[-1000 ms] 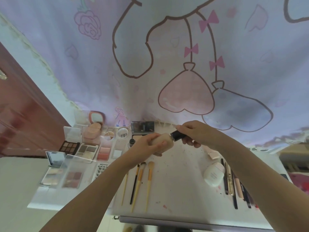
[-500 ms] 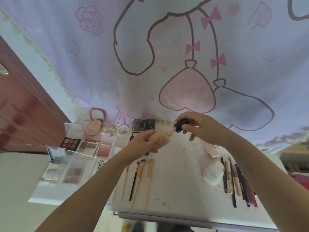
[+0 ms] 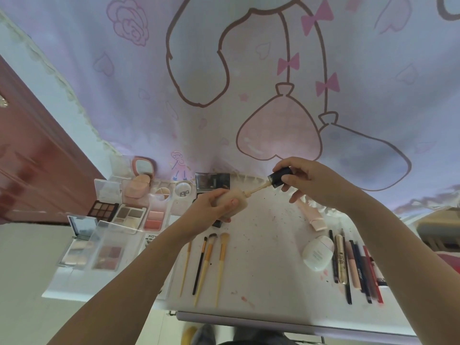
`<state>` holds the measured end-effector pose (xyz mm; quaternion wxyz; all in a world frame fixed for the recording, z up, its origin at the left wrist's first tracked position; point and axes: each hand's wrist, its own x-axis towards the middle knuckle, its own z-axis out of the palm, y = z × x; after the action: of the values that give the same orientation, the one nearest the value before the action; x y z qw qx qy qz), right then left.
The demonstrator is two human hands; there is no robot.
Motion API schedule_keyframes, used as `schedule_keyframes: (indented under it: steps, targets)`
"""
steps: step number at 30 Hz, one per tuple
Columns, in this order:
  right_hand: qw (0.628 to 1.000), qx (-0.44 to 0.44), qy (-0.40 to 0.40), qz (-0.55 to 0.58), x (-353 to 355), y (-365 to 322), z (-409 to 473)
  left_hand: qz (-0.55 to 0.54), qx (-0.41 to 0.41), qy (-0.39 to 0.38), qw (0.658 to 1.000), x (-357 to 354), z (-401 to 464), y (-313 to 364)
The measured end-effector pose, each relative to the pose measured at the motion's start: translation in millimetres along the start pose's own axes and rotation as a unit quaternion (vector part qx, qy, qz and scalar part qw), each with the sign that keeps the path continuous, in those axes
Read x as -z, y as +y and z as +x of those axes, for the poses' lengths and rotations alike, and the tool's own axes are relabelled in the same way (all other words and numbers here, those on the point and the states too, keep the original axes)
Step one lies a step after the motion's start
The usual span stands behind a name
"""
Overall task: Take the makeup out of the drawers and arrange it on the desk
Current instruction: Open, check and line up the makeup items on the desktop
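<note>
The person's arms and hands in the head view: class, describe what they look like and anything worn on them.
Both forearms are bare with no sleeves in view. The left hand and right hand wear no gloves, and no rings, watch or bracelet show. The nails that show are short and appear unpainted.

- Left hand [image 3: 211,207] up over the table, fingers and thumb curled round a beige bottle [image 3: 230,202].
- Right hand [image 3: 308,183] raised higher, fingertips pinching a black cap [image 3: 280,176].
- Both bare forearms reach in from below, converging.
</note>
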<state>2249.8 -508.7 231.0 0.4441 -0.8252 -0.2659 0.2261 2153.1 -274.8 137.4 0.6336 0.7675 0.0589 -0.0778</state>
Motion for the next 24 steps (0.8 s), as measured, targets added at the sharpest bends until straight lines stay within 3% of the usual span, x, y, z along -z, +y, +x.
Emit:
schedule_keyframes:
  steps: [7,10,14,19,21,24]
  targets:
    - [0.999,-0.022,0.019,-0.013,10,3,-3,-0.006,0.018,0.006,1.000,3,-1,-6]
    - [0.993,-0.052,0.062,0.091,13,14,-5,-0.024,0.027,0.016,0.999,3,-3,-8]
    - [0.923,-0.134,0.065,0.354,3,41,-10,-0.089,0.056,0.028,0.994,-4,-2,-15]
    - [0.854,-0.125,0.005,0.505,-33,81,-22,-0.080,0.067,0.025,0.994,-22,4,-16]
    - [0.860,-0.131,0.011,0.494,-46,93,-18,-0.050,0.066,0.037,0.996,-28,11,-13]
    - [0.914,-0.142,0.059,0.374,-63,108,-1,0.037,0.058,0.079,0.995,-36,29,-11]
